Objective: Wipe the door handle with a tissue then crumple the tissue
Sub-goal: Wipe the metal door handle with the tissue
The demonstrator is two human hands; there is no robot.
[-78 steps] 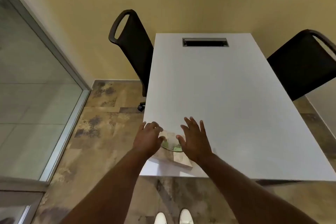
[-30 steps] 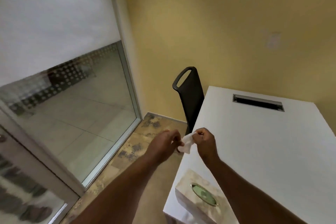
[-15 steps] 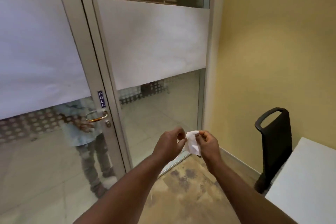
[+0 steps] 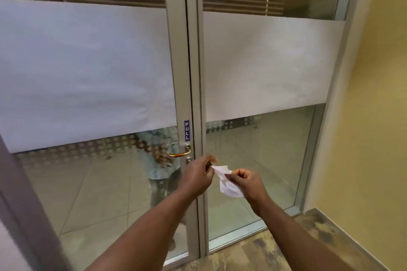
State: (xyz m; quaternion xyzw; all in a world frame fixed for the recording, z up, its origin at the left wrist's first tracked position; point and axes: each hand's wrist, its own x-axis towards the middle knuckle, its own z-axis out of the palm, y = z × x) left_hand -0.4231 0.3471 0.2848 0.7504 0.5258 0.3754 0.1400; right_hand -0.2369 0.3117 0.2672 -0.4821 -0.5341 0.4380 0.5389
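Observation:
A white tissue (image 4: 225, 180) is stretched between both my hands in front of the glass door. My left hand (image 4: 196, 177) pinches its upper left corner. My right hand (image 4: 246, 183) pinches the other side, and the rest of the tissue hangs below it. The gold lever door handle (image 4: 179, 153) sits on the grey door frame, just above and left of my left hand, under a blue PULL sticker (image 4: 187, 130). Neither hand touches the handle.
The glass door (image 4: 99, 72) and the fixed glass panel (image 4: 264, 61) each carry a wide frosted band. A reflection of a person shows in the glass behind the handle. A yellow wall (image 4: 374, 116) closes the right side. Mottled brown floor (image 4: 297, 244) lies below.
The view has swung from the table and tissue box to face the door. My hands carried the tissue along and now hold it close to the handle, pulled wider apart.

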